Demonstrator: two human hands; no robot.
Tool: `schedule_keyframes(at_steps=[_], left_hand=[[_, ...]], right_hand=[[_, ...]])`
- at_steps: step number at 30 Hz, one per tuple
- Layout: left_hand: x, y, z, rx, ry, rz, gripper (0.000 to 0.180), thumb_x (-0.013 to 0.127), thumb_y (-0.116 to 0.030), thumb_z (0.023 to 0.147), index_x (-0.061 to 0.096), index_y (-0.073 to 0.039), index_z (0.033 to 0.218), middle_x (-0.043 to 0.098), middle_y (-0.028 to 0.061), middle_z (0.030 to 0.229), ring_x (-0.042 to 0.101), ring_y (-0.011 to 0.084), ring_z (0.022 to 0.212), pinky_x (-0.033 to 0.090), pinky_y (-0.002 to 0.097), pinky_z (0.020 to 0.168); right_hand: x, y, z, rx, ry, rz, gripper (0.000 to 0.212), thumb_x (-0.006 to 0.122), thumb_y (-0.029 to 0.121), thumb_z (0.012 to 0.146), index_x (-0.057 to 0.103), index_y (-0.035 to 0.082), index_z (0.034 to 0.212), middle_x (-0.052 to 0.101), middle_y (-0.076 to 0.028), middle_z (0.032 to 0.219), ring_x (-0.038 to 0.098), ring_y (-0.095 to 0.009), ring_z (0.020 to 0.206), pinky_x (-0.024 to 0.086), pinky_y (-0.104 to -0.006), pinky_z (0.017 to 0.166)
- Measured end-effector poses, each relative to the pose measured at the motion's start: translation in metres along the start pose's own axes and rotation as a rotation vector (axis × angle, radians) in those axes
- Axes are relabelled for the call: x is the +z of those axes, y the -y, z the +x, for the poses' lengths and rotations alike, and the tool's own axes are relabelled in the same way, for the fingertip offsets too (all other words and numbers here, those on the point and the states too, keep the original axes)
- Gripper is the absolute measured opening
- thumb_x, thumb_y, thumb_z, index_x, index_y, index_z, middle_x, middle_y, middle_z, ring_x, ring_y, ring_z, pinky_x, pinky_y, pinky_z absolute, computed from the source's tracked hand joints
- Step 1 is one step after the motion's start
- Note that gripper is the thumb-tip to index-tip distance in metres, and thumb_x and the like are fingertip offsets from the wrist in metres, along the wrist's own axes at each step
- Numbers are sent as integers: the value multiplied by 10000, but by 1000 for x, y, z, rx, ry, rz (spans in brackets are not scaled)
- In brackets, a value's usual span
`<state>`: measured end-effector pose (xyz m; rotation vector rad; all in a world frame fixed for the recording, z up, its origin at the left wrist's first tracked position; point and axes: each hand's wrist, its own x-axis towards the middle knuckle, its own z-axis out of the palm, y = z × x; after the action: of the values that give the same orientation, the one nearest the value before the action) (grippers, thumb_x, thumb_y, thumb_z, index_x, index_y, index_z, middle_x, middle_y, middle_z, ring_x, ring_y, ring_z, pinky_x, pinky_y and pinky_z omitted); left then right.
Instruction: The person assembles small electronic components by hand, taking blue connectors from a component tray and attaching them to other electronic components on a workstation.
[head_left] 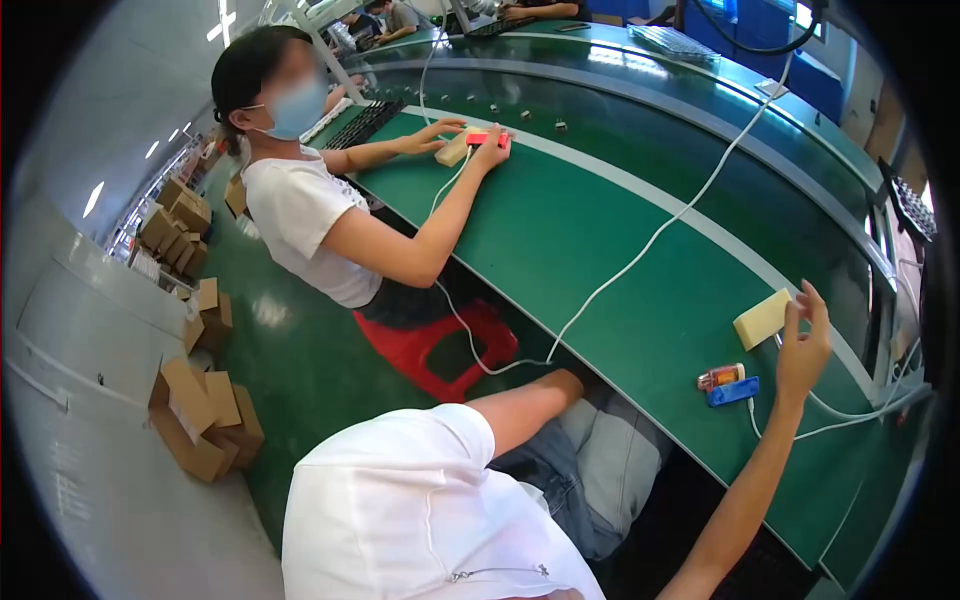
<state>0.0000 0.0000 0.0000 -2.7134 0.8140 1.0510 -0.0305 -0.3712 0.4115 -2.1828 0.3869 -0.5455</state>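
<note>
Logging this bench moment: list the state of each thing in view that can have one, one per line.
right hand: raised, fingers open, holding nothing, beside the yellow block
left hand: not in view
yellow block: lying flat on the green bench
small orange-capped bottle: lying on its side
blue device: flat on the bench, white cable plugged in
red stool: upright
cardboard boxes: flaps open, on the floor

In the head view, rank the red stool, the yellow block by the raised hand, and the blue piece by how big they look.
1. Red stool
2. Yellow block
3. Blue piece
The stool lies farther from the camera, so its true lead is probably bigger.
</note>
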Motion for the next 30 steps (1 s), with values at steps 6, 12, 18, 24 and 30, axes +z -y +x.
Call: schedule_keyframes(at_steps=[6,12,18,24,30], left_hand=[[-15,-14,-22,101,-51,144,278,520,-194,918,761,-116,1032,725,113,1080,695,279,1017,552,410,857],[-32,-13,-56,124,-120,47,250,565,-205,911,747,-119,1061,705,161,1115,679,263,1060,535,402,889],[-93,-24,-51,220,-406,-116,307,611,-259,878,692,-108,1132,677,182,1148,649,297,1081,501,423,930],[-119,-28,-83,312,-690,-307,419,657,-312,844,638,-97,1203,649,203,1181,619,332,1102,468,443,972],[-166,-89,-186,398,-616,-812,390,625,-246,861,625,-35,1189,653,199,1144,628,371,1022,509,438,888]], right_hand=[[15,-15,-4,-447,-44,-326,418,534,208,969,550,124,1378,484,-159,1456,431,-351,1357,352,-426,1105],[19,-20,1,-459,83,-240,322,517,176,975,639,45,1242,579,-180,1346,467,-356,1324,356,-407,1106],[16,-4,8,-233,224,-14,244,540,127,952,666,5,1121,640,-183,1220,531,-360,1243,410,-412,1046],[33,-3,37,-574,-60,-356,256,560,142,945,671,23,1142,622,-188,1263,506,-367,1276,404,-412,1058],[24,-28,56,-557,-167,-330,174,606,136,916,710,-4,922,705,-163,1021,642,-333,1064,497,-382,909]])
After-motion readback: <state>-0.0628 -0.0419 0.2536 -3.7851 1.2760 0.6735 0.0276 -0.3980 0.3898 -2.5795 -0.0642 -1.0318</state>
